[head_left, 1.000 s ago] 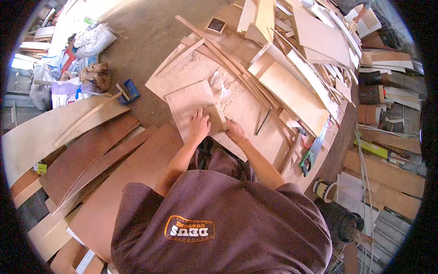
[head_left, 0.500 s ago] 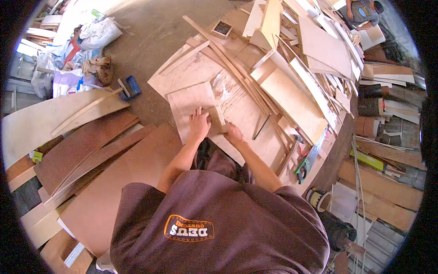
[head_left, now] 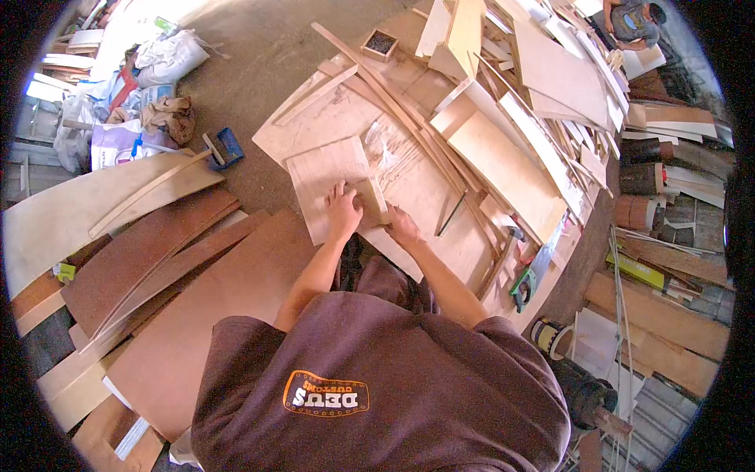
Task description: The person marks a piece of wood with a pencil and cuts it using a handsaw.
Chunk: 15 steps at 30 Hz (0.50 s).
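Note:
On the plywood sheet (head_left: 425,228) in front of me lies a smaller pale plywood panel (head_left: 321,175). A short tan wooden block (head_left: 371,201) sits at its near right part, between my two hands. My left hand (head_left: 344,212) rests over the panel, its fingers curled against the left side of the block. My right hand (head_left: 403,226) grips the block's near right end, with the fingertips partly hidden. To the right of that hand, a dark pencil-like stick (head_left: 451,214) lies on the sheet, and a clear plastic scrap (head_left: 381,141) is beyond the block.
Long wooden strips (head_left: 393,102) and stacked offcuts (head_left: 503,173) cover the right side. A green-handled saw (head_left: 524,288) lies at the right edge, and a small box of dark bits (head_left: 380,45) at the far edge. Brown sheets (head_left: 212,315) stand left. Another person (head_left: 633,27) sits far right.
Both hands keep nearly the same hold on the block. The view has shifted very slightly; nothing else has visibly moved on the sheet.

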Available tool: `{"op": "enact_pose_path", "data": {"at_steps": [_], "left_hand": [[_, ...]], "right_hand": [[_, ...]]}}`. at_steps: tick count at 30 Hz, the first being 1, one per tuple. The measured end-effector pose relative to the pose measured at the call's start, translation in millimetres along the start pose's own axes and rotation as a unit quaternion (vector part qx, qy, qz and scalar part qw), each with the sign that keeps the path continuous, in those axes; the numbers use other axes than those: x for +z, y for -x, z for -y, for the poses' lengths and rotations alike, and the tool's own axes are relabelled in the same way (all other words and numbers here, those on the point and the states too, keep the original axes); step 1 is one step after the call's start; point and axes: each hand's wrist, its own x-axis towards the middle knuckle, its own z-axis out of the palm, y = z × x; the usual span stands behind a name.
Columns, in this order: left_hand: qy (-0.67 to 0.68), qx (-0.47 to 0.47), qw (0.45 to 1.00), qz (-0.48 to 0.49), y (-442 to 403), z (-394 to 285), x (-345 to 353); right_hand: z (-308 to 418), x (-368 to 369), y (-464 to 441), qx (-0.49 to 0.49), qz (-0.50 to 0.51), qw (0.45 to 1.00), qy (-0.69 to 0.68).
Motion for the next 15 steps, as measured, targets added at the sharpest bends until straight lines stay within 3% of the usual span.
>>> {"op": "enact_pose_path", "data": {"at_steps": [15], "left_hand": [[-0.025, 0.012, 0.998, -0.061, 14.0, 4.8, 24.4]], "right_hand": [[14.8, -15.5, 1.4, 0.020, 0.017, 1.000, -0.005]]}}
